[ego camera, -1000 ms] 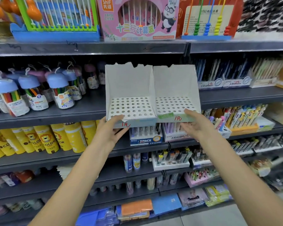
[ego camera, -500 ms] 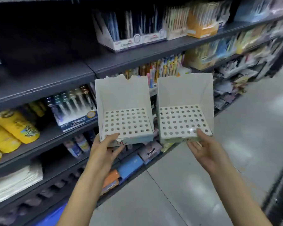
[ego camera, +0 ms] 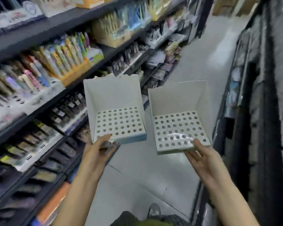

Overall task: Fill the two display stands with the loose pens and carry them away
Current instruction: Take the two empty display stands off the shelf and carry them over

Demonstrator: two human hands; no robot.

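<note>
Red handwriting marks the left stand (ego camera: 116, 111) in left hand's (ego camera: 98, 152) grip; right hand (ego camera: 201, 159) grips right stand (ego camera: 178, 115).

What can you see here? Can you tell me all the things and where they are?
Stands: two, white, holes empty; left stand in the left hand, right stand in the right hand, apart, over the aisle.
Shelves: dark, along the left, several levels.
Pens: many, mixed colours, blurred, in boxes on the shelves.
Floor: pale grey tiles, down the aisle.
Rack: dark, on the right, blurred.
Shoe: one, grey, bottom edge.
Left hand: grip on left stand's front edge.
Right hand: grip on right stand's front edge.
</note>
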